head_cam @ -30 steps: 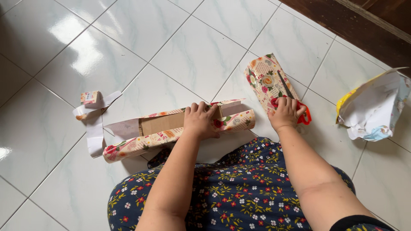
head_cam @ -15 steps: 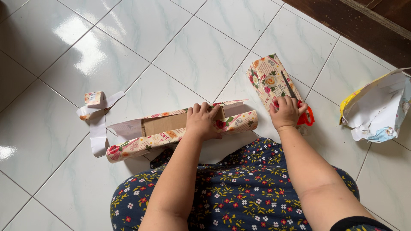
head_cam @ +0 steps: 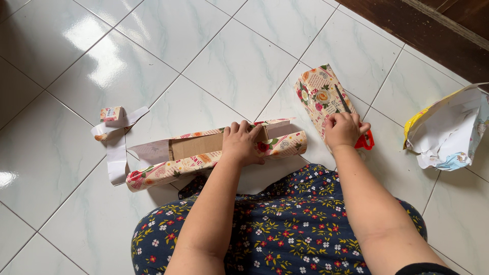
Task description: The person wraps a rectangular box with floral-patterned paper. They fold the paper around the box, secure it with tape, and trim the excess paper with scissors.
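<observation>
Floral wrapping paper half-folded around cardboard box, mid-floor | left hand pressing flap flat, grip open | right hand closing on red-handled scissors atop wrapped parcel | step: securing wrap; next likely needs steady hold.

White tiled floor bears half-wrapped box, paper scraps, perhaps scissors.
</observation>
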